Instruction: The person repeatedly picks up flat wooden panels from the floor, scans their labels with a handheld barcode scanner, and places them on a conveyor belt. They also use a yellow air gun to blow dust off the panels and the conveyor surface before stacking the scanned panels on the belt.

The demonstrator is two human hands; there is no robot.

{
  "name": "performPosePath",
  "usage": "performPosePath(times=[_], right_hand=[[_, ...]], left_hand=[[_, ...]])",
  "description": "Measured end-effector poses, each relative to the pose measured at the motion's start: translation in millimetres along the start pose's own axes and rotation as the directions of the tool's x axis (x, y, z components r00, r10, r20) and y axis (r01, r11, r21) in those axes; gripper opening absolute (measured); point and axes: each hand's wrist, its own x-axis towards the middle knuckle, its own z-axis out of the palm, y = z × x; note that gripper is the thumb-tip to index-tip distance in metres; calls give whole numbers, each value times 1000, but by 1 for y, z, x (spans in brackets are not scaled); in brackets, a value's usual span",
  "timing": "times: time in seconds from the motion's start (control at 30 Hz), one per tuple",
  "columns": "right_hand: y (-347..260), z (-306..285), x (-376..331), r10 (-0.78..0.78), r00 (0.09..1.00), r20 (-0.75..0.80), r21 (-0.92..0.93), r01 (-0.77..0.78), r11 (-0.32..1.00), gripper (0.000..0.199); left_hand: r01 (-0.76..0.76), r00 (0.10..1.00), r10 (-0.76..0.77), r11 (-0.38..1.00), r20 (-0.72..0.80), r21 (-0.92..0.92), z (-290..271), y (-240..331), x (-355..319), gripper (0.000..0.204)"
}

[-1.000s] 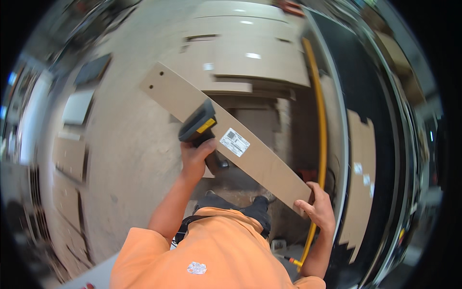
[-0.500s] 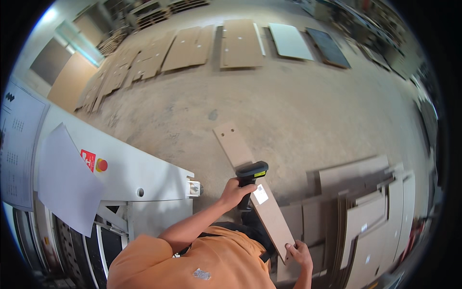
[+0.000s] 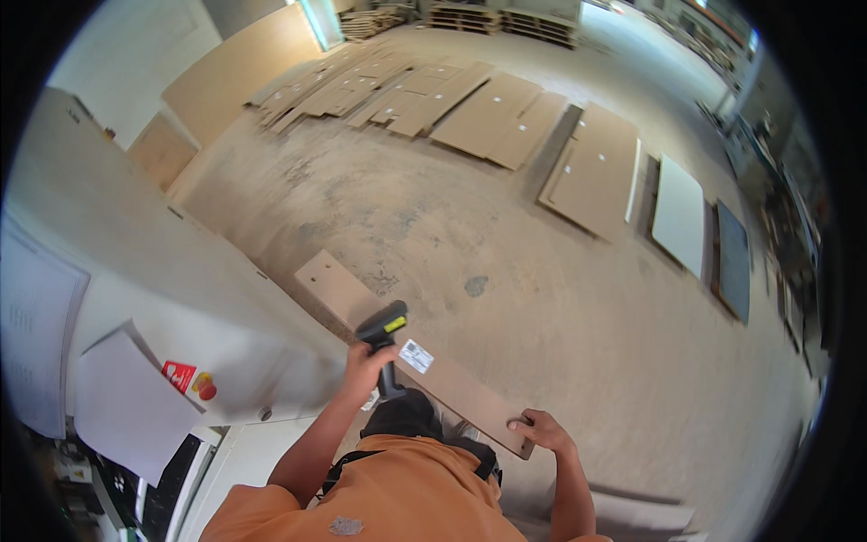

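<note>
The left hand (image 3: 366, 369) has its fingers wrapped tight around the grip of a dark handheld scanner (image 3: 383, 334) with a yellow mark on its head. The scanner head rises just above those fingers and points up and to the right, toward the white label (image 3: 416, 356) just beside it. The right hand (image 3: 540, 430) clamps its fingers over the near end of a long narrow board (image 3: 361, 312), fingertips on the upper face and thumb hidden. The board's long axis runs from those fingers up and to the left, passing under the scanner, its far end pointing at the grey machine cabinet (image 3: 135, 271). Beyond the board lies the dusty concrete floor (image 3: 506, 235), with flat panels (image 3: 596, 167) spread farther off.
</note>
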Motion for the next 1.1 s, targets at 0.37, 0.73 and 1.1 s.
performPosePath(times=[0.37, 0.73, 1.1], right_hand=[[-245, -115, 312, -93, 979, 181, 112, 74, 991, 49], [-440, -173, 595, 238, 963, -128, 285, -195, 939, 42], [-534, -236, 1030, 520, 819, -243, 250, -465, 849, 47]], left_hand=[[256, 927, -344, 871, -147, -419, -78, 46, 402, 30], [161, 986, -146, 965, 85, -207, -165, 157, 707, 29], [809, 467, -558, 583, -686, 77, -450, -44, 884, 54]])
